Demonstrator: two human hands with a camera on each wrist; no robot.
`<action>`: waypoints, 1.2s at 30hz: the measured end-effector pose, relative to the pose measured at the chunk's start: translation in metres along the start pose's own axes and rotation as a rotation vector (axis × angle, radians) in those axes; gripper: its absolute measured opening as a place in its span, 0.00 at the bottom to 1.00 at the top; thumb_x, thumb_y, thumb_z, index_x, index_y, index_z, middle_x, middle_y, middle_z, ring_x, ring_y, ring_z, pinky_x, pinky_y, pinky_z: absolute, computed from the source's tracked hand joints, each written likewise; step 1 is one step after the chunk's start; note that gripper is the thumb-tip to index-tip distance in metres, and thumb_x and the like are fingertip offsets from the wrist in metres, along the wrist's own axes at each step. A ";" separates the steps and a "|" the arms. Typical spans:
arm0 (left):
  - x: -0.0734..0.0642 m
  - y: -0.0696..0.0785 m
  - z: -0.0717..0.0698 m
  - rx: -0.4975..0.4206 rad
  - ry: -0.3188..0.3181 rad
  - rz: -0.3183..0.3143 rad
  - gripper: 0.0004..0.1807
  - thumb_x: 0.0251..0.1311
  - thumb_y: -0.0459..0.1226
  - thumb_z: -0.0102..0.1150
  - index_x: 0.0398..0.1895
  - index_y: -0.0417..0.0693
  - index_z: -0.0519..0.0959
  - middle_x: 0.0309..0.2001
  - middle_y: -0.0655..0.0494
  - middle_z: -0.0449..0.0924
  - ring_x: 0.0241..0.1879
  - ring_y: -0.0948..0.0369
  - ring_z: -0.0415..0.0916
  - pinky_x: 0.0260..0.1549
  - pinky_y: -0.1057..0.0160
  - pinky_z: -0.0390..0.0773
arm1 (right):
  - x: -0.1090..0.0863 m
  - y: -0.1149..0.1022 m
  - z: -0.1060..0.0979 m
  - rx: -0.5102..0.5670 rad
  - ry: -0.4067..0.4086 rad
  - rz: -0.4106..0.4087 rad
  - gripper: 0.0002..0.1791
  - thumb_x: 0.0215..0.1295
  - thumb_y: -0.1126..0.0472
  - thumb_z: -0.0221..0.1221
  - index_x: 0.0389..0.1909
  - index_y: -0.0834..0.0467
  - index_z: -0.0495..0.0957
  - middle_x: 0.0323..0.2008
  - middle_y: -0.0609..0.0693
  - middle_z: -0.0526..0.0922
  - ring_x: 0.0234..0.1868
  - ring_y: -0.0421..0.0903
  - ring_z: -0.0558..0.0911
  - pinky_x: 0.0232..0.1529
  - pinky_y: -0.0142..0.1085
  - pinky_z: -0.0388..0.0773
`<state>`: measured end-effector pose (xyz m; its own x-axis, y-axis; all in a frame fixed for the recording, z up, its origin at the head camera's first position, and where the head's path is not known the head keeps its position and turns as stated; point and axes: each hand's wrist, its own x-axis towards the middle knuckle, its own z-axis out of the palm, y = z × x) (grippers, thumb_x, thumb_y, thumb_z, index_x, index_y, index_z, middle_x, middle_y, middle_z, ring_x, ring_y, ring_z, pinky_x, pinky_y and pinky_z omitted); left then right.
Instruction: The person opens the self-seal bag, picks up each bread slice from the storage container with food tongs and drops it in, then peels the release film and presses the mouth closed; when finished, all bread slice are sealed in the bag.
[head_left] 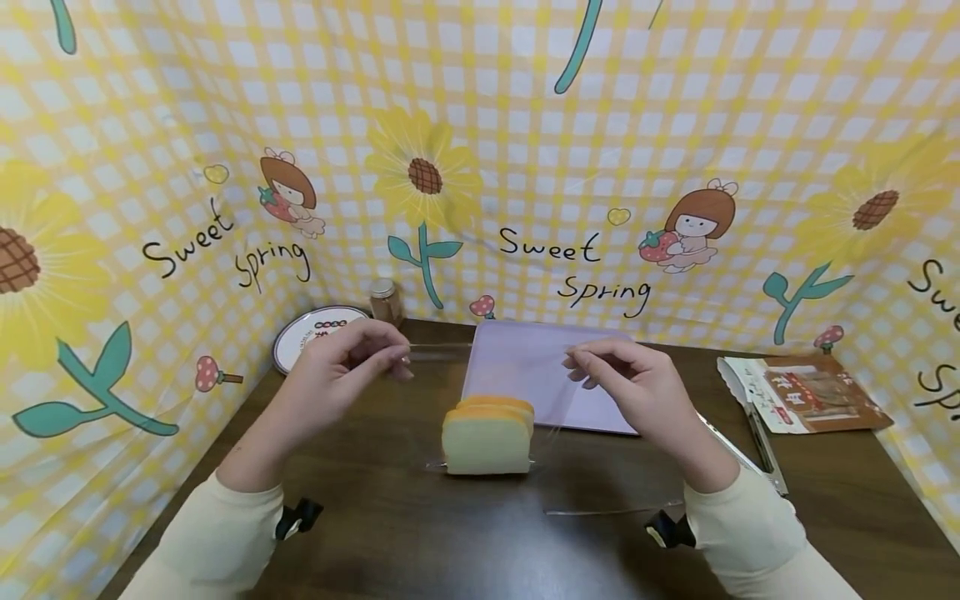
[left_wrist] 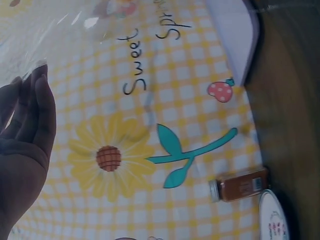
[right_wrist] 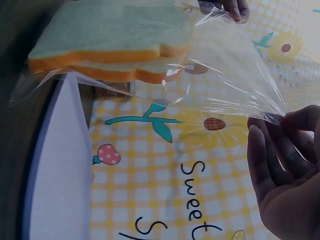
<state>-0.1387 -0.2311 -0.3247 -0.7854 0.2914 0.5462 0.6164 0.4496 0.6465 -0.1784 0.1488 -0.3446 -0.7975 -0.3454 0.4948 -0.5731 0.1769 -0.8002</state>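
Slices of bread (head_left: 486,443) with orange crusts stand inside a clear plastic bag (right_wrist: 225,90), just above or on the dark table. My left hand (head_left: 348,362) pinches one upper corner of the bag between thumb and fingers, to the left of the bread. On the other side, my right hand (head_left: 633,379) pinches the opposite corner, and the film stretches taut between the two hands. The right wrist view shows two bread slices (right_wrist: 110,40) lying against each other within the film. In the left wrist view only film reaches the left fingertips (left_wrist: 41,75).
Behind the bread lies a lilac cutting board (head_left: 517,367). A round plate (head_left: 288,346) and a brown jar (head_left: 384,304) stand back left. At right are a food packet (head_left: 825,396) and a long metal utensil (head_left: 763,446). A thin clear strip (head_left: 607,511) crosses the front.
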 end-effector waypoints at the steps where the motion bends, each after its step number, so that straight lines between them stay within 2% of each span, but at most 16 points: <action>1: 0.001 -0.003 0.000 -0.003 -0.005 -0.012 0.08 0.74 0.28 0.62 0.48 0.49 0.83 0.34 0.58 0.91 0.36 0.66 0.90 0.39 0.68 0.90 | 0.001 0.003 0.001 0.001 0.007 -0.005 0.08 0.77 0.67 0.62 0.48 0.60 0.89 0.42 0.51 0.93 0.40 0.39 0.91 0.42 0.33 0.90; 7: 0.004 -0.013 0.000 0.008 -0.021 -0.066 0.06 0.76 0.32 0.61 0.49 0.51 0.82 0.36 0.58 0.92 0.38 0.67 0.90 0.40 0.69 0.89 | 0.002 0.011 0.007 0.024 0.033 -0.030 0.09 0.78 0.68 0.60 0.50 0.64 0.88 0.44 0.59 0.92 0.42 0.39 0.92 0.44 0.33 0.91; 10: 0.006 -0.014 -0.001 0.002 -0.035 -0.058 0.07 0.77 0.32 0.60 0.50 0.53 0.82 0.41 0.57 0.92 0.40 0.67 0.90 0.41 0.68 0.90 | 0.003 0.011 0.008 0.033 0.056 -0.039 0.09 0.77 0.68 0.62 0.51 0.63 0.89 0.45 0.58 0.93 0.41 0.39 0.92 0.44 0.34 0.91; 13: 0.008 -0.014 -0.003 -0.014 -0.050 -0.031 0.09 0.76 0.30 0.60 0.51 0.52 0.82 0.45 0.56 0.93 0.42 0.66 0.91 0.42 0.66 0.91 | 0.003 0.012 0.007 0.028 0.079 -0.057 0.10 0.76 0.69 0.63 0.51 0.60 0.90 0.44 0.51 0.94 0.40 0.39 0.93 0.42 0.33 0.91; 16: 0.009 -0.015 -0.002 -0.054 -0.059 -0.005 0.09 0.75 0.28 0.59 0.51 0.48 0.82 0.45 0.53 0.93 0.42 0.66 0.92 0.43 0.64 0.92 | 0.003 0.013 0.006 0.029 0.095 -0.078 0.11 0.74 0.71 0.63 0.51 0.60 0.90 0.43 0.47 0.94 0.40 0.38 0.92 0.43 0.31 0.91; 19: 0.010 -0.019 -0.002 -0.100 -0.070 0.014 0.09 0.75 0.25 0.58 0.52 0.44 0.81 0.44 0.47 0.92 0.42 0.65 0.92 0.43 0.63 0.92 | 0.002 0.015 0.005 0.047 0.095 -0.096 0.11 0.73 0.73 0.63 0.52 0.64 0.89 0.43 0.42 0.94 0.42 0.37 0.92 0.46 0.31 0.91; 22: 0.010 -0.023 -0.002 -0.132 -0.090 0.028 0.10 0.75 0.24 0.57 0.52 0.42 0.81 0.44 0.46 0.92 0.43 0.64 0.92 0.44 0.62 0.92 | 0.002 0.018 0.005 0.081 0.081 -0.125 0.11 0.73 0.75 0.62 0.52 0.69 0.87 0.45 0.37 0.93 0.45 0.35 0.92 0.49 0.31 0.90; 28: 0.009 -0.026 -0.005 -0.136 -0.134 0.089 0.14 0.74 0.22 0.56 0.53 0.44 0.83 0.46 0.48 0.92 0.47 0.66 0.91 0.46 0.64 0.91 | -0.002 0.024 0.004 0.149 0.056 -0.201 0.11 0.70 0.80 0.61 0.50 0.74 0.85 0.48 0.38 0.91 0.48 0.36 0.91 0.52 0.32 0.90; 32: 0.010 -0.026 -0.006 -0.161 -0.154 0.144 0.16 0.73 0.19 0.55 0.54 0.43 0.84 0.47 0.47 0.91 0.48 0.64 0.91 0.48 0.64 0.91 | -0.004 0.025 0.002 0.142 0.045 -0.229 0.12 0.68 0.82 0.61 0.48 0.72 0.86 0.48 0.39 0.91 0.48 0.36 0.90 0.51 0.30 0.90; 36: 0.011 -0.026 -0.006 -0.175 -0.168 0.173 0.18 0.72 0.18 0.54 0.54 0.42 0.85 0.47 0.47 0.91 0.48 0.64 0.90 0.48 0.64 0.91 | -0.005 0.025 0.001 0.131 0.033 -0.276 0.14 0.67 0.83 0.60 0.47 0.69 0.88 0.47 0.41 0.91 0.46 0.37 0.89 0.50 0.28 0.89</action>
<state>-0.1633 -0.2446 -0.3323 -0.6574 0.4931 0.5698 0.7309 0.2330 0.6415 -0.1890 0.1542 -0.3672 -0.6216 -0.3337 0.7087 -0.7417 -0.0405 -0.6696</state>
